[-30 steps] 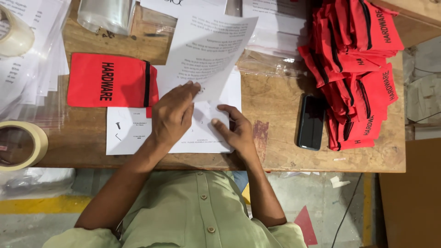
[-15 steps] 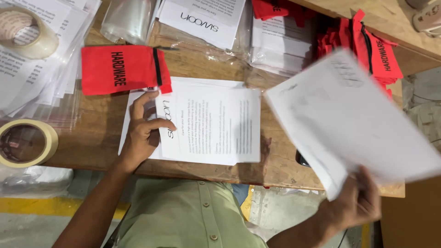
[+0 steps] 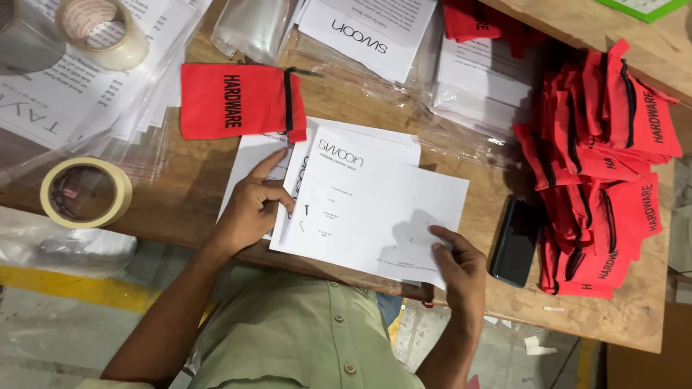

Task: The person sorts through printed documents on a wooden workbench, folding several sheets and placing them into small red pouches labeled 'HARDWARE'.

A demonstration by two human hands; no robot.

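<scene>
My left hand (image 3: pixel 254 205) rests on the left edge of a small stack of white printed sheets (image 3: pixel 360 198) on the wooden table (image 3: pixel 180 187), index finger stretched out. My right hand (image 3: pixel 458 263) pinches the lower right corner of the top sheet, which lies slightly askew over the others. A single red drawstring pouch (image 3: pixel 238 101) with black lettering lies just beyond the sheets, near my left hand.
A pile of red pouches (image 3: pixel 605 166) fills the right side, with a black phone (image 3: pixel 513 241) beside it. Two rolls of tape (image 3: pixel 85 193) (image 3: pixel 101 30) lie at left among clear plastic bags (image 3: pixel 252 25) and more printed sheets (image 3: pixel 375 25).
My right hand held a sheet raised at the right half a second ago; it has come down and the sheet now lies on the stack. My left hand stayed on the papers.
</scene>
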